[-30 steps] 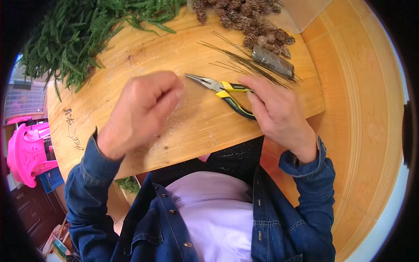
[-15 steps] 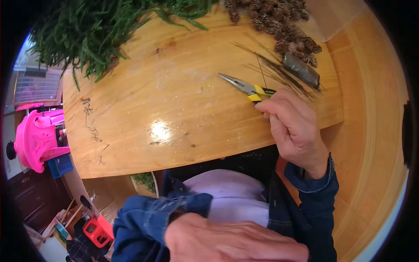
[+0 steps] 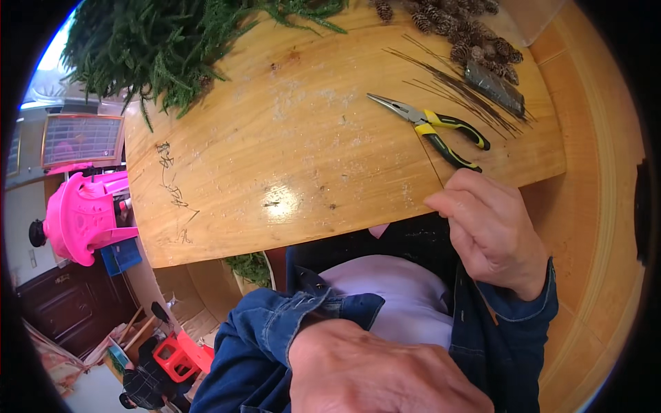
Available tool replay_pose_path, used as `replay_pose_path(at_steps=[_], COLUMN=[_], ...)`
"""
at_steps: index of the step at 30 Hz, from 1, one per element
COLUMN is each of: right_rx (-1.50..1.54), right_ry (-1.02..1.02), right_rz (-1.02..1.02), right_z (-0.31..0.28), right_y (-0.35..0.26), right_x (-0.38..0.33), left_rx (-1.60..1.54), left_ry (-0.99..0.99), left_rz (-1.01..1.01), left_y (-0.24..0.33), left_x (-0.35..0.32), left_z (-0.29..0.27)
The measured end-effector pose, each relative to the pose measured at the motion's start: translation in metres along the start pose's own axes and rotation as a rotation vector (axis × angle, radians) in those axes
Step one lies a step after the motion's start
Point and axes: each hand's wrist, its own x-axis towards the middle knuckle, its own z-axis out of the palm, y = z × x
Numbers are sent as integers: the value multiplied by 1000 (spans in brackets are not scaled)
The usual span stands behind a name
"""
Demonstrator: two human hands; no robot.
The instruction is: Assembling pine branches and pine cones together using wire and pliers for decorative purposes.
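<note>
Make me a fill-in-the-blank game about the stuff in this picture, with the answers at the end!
1. The pliers have handles coloured black and ______.
2. The thin wire by the pliers is pinched in the person's ______ hand.
3. The branches on the table lie to the ______ of the pinecones.
4. The person's denim sleeves are coloured ______.

Missing words: yellow; right; left; blue.
</note>
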Motion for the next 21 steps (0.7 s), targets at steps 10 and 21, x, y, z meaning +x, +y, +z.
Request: replay_pose_path(at_steps=[10,21], right_rx=[131,76], right_ry=[93,257], right_rz=[24,105], right_z=[-11,-10], right_y=[-5,3], right_x=[-2,4], left_rx=[-74,303], left_ry=[49,509], left_rz=[-19,-554], left_y=[-2,0], left_x=[-6,-59], left_z=[0,-45])
